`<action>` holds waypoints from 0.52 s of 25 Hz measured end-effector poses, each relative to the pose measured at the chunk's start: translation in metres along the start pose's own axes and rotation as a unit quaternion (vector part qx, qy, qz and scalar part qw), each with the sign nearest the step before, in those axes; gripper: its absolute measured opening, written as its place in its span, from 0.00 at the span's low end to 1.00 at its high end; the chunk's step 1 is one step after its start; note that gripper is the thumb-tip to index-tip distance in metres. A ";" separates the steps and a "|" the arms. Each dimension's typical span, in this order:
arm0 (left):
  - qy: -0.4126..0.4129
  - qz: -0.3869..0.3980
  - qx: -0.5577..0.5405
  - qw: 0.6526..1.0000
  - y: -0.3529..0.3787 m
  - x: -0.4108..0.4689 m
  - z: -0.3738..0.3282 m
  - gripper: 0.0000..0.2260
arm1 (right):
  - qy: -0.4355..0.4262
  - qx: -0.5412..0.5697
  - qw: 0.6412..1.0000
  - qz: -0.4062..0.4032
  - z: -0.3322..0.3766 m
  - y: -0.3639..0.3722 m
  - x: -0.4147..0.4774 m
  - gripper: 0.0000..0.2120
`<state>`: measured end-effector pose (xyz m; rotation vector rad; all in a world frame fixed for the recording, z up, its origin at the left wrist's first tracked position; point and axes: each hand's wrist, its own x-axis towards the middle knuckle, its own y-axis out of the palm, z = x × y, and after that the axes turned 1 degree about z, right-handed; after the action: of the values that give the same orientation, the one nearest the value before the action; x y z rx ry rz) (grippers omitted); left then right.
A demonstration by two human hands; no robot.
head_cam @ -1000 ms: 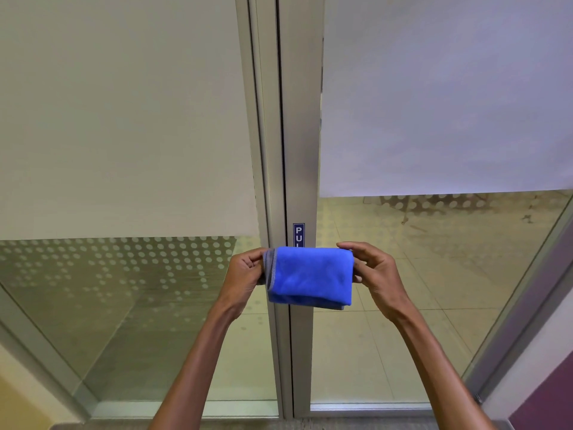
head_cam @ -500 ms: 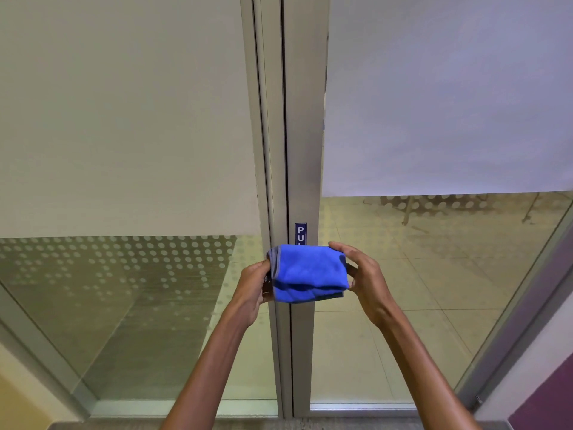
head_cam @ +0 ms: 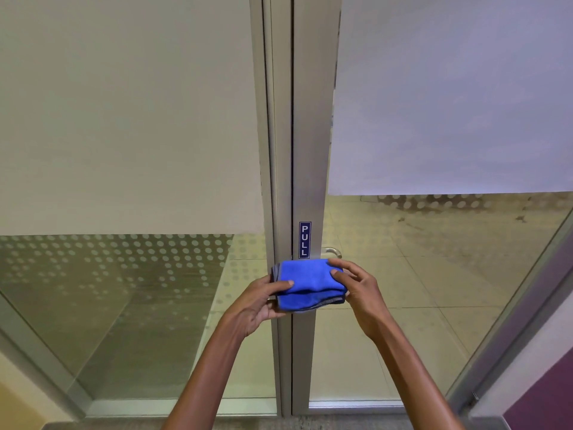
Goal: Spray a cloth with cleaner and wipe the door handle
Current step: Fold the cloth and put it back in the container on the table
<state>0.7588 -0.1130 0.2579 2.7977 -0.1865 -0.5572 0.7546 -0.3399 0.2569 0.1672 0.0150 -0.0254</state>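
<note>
A folded blue cloth [head_cam: 310,282] with a grey edge is held in front of the metal door frame, just below the blue PULL sign [head_cam: 304,239]. My left hand [head_cam: 254,302] grips its left side, thumb on top. My right hand [head_cam: 356,287] holds its right side with fingers over the top. Only the curved top of the silver door handle [head_cam: 332,251] shows above the cloth, right of the sign; the rest is hidden behind the cloth and my right hand. No spray bottle is in view.
Two glass doors with aluminium frames [head_cam: 280,150] meet at the centre. Frosted film covers their upper halves, with dotted film [head_cam: 124,259] on the left pane. A tiled floor shows through the glass. A purple wall [head_cam: 545,398] stands at the bottom right.
The cloth has been folded narrower and lowered slightly. Both hands moved closer together, and the handle's top and the full PULL sign have come into view.
</note>
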 end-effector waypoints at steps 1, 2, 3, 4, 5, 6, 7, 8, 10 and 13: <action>0.002 0.000 0.012 1.000 -0.004 0.002 0.000 0.19 | 0.020 0.001 1.000 0.005 0.000 0.000 0.001 0.10; 0.004 0.000 0.017 1.000 -0.007 0.005 0.000 0.19 | 0.040 0.004 0.999 0.016 0.002 0.000 0.001 0.09; 0.006 0.001 0.013 1.000 -0.010 0.007 0.000 0.18 | 0.055 0.008 0.998 0.031 0.003 0.000 0.000 0.09; 0.010 0.005 0.005 1.000 -0.012 0.008 0.000 0.19 | 0.060 0.008 0.997 0.043 0.004 -0.001 0.000 0.10; 0.015 0.010 -0.005 1.000 -0.014 0.008 -0.001 0.19 | 0.057 0.002 0.997 0.048 0.005 -0.002 -0.002 0.10; 0.020 0.016 -0.013 1.000 -0.016 0.009 -0.001 0.20 | 0.049 -0.003 0.998 0.046 0.005 -0.002 -0.003 0.11; 0.026 0.020 -0.021 0.999 -0.016 0.009 -0.003 0.21 | 0.041 -0.006 0.998 0.039 0.005 -0.002 -0.004 0.11; 0.032 0.019 -0.028 0.999 -0.016 0.008 -0.003 0.21 | 0.034 -0.005 0.999 0.032 0.005 -0.001 -0.006 0.11; 0.042 0.008 -0.036 0.998 -0.014 0.008 -0.005 0.19 | 0.028 -0.004 0.999 0.025 0.006 -0.001 -0.008 0.12; 0.048 -0.014 -0.031 0.998 -0.009 0.002 -0.008 0.14 | 0.031 0.008 0.999 0.034 0.009 -0.002 -0.011 0.15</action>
<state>0.7639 -0.1029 0.2615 2.7623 -0.1084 -0.4248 0.7436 -0.3429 0.2661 0.1851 0.0710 0.0477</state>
